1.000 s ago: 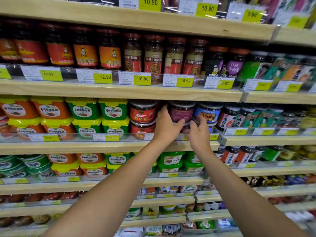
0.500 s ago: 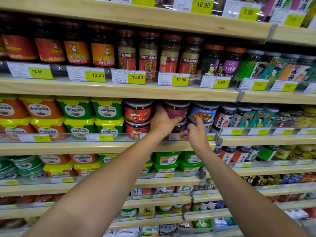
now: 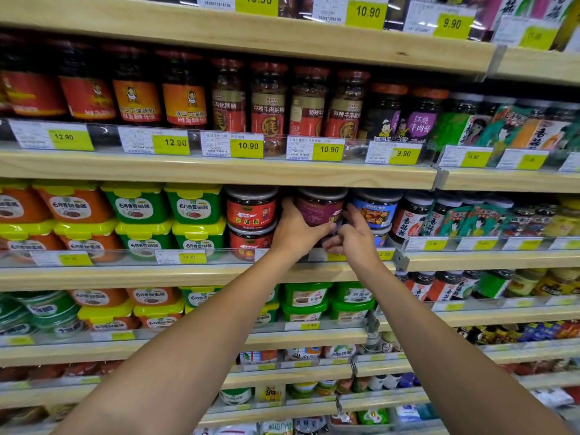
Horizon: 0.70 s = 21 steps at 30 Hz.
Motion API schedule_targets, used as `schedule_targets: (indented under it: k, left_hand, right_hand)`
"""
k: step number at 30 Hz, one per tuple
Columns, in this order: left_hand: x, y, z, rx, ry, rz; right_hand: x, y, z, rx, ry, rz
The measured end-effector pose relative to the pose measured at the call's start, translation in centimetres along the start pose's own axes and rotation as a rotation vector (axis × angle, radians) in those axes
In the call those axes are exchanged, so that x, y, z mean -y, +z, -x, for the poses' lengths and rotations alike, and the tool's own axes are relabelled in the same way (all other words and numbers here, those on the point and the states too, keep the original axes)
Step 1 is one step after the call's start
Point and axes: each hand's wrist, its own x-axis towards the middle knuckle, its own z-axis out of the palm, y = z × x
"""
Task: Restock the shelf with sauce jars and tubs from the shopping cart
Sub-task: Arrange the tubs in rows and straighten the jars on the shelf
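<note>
A short purple-labelled sauce jar [image 3: 318, 207] with a grey lid sits on the second shelf [image 3: 157, 274], stacked on another jar that my hands hide. My left hand [image 3: 293, 230] wraps its left side and lower edge. My right hand [image 3: 353, 235] touches the stack's right side, fingers curled around the lower jar. Two stacked red-labelled jars [image 3: 251, 215] stand just to the left, a blue-labelled jar [image 3: 375, 210] just to the right. The shopping cart is out of view.
Orange tubs [image 3: 70, 205] and green tubs [image 3: 194, 205] with yellow lids fill the shelf's left part. Tall chilli sauce jars [image 3: 270, 102] line the shelf above. A clear rail with price tags [image 3: 180, 255] runs along the shelf front. Lower shelves hold more tubs and jars.
Both hands stay at the purple jar stack; my right hand has closed in under the left. The view has shifted slightly left and closer to the shelf.
</note>
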Motion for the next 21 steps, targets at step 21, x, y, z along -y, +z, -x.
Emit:
schedule_targets:
  k: [21]
  left_hand:
    - [0.2,-0.5,0.5,0.091,0.072,-0.002]
  right_hand:
    - [-0.5,-0.3,0.7,-0.027,-0.038,0.078]
